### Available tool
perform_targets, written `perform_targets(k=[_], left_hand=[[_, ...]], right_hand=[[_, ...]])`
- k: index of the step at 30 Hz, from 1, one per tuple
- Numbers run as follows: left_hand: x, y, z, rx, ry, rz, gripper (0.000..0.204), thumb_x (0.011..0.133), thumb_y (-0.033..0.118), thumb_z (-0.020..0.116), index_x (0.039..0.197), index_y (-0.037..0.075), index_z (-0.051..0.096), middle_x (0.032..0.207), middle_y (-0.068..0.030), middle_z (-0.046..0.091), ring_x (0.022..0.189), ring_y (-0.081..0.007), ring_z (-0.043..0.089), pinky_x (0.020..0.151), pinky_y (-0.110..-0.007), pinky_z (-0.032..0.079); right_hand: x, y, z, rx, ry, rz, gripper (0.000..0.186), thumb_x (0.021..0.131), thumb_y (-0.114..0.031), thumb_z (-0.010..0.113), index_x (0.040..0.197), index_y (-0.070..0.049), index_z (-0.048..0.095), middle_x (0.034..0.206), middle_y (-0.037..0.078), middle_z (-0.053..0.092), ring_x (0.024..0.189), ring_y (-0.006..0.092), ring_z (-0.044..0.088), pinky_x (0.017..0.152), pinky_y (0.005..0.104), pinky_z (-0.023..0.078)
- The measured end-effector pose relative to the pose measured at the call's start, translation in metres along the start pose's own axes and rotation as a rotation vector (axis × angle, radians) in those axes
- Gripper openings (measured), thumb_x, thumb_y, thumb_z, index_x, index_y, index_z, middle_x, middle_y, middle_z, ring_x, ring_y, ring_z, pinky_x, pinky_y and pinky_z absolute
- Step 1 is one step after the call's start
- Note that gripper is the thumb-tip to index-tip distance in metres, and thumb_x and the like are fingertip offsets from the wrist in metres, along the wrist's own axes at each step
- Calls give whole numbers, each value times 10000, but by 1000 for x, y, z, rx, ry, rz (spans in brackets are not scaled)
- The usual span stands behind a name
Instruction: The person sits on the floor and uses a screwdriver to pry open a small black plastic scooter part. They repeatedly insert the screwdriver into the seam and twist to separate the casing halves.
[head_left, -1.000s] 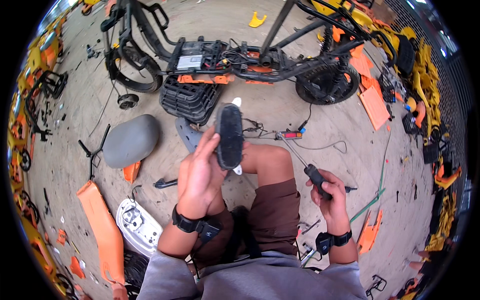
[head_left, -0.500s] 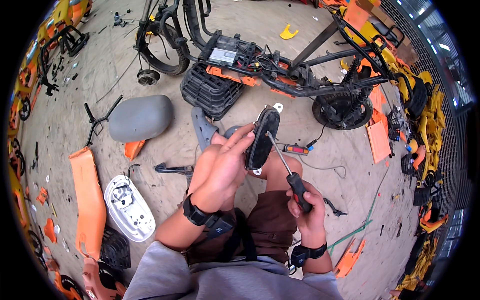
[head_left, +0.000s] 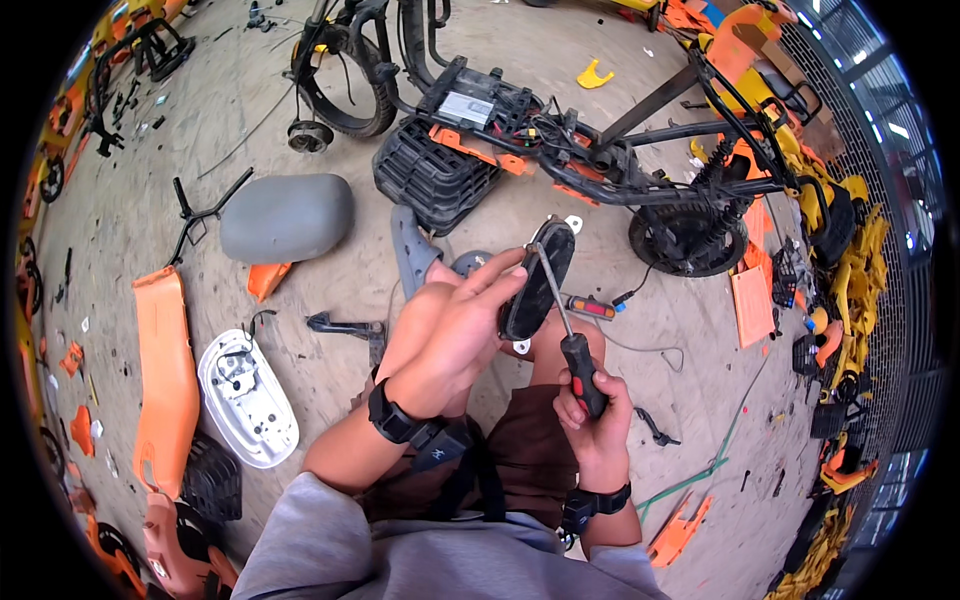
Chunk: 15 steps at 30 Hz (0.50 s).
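In front of my knees, my left hand [head_left: 455, 325] grips a black oval part [head_left: 535, 295] with white tabs at both ends. Its fingertips rest along the part's left edge, and the thumb side is hidden. My right hand [head_left: 600, 412] is closed round the black and red handle of a screwdriver [head_left: 578, 362]. The thin metal shaft points up and away, its tip against the upper left of the black part's face. Beyond the part, a small light with red and orange lenses [head_left: 590, 307] lies on the floor with its cable.
A stripped scooter frame [head_left: 600, 160] stands ahead, a black crate [head_left: 435, 175] beneath it. To my left lie a grey seat [head_left: 287, 218], a long orange panel [head_left: 165, 370] and a white oval shell [head_left: 250, 400]. Piled yellow parts [head_left: 855, 270] line the right side.
The screwdriver's tip has moved from the middle of the black part up toward its far end. My right hand has shifted slightly left and forward; my left hand keeps its grip.
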<state>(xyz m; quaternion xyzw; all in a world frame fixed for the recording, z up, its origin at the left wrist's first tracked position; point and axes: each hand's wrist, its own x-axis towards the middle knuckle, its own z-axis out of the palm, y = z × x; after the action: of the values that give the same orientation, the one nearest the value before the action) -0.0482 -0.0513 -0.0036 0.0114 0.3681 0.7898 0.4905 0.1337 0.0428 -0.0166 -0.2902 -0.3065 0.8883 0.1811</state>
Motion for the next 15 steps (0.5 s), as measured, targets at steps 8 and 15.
perform_targets(k=[8, 15], left_hand=[[12, -12, -12, -5, -69, 28, 455, 975, 219, 530, 1382, 40, 433, 1036, -37, 630, 889, -102, 611, 593, -273, 494], [11, -9, -9, -11, -48, 13, 394, 1002, 133, 438, 1360, -29, 414, 1179, -189, 607, 1073, -287, 630, 921, -375, 519]], right_hand=[[3, 7, 2, 132, -13, 93, 308, 879, -253, 512, 1006, 26, 548, 880, 154, 615, 446, 106, 403, 420, 230, 345], [3, 7, -4, 107, 0, 47, 387, 868, -236, 486, 1131, 44, 534, 890, 159, 611, 453, 134, 422, 435, 245, 345]])
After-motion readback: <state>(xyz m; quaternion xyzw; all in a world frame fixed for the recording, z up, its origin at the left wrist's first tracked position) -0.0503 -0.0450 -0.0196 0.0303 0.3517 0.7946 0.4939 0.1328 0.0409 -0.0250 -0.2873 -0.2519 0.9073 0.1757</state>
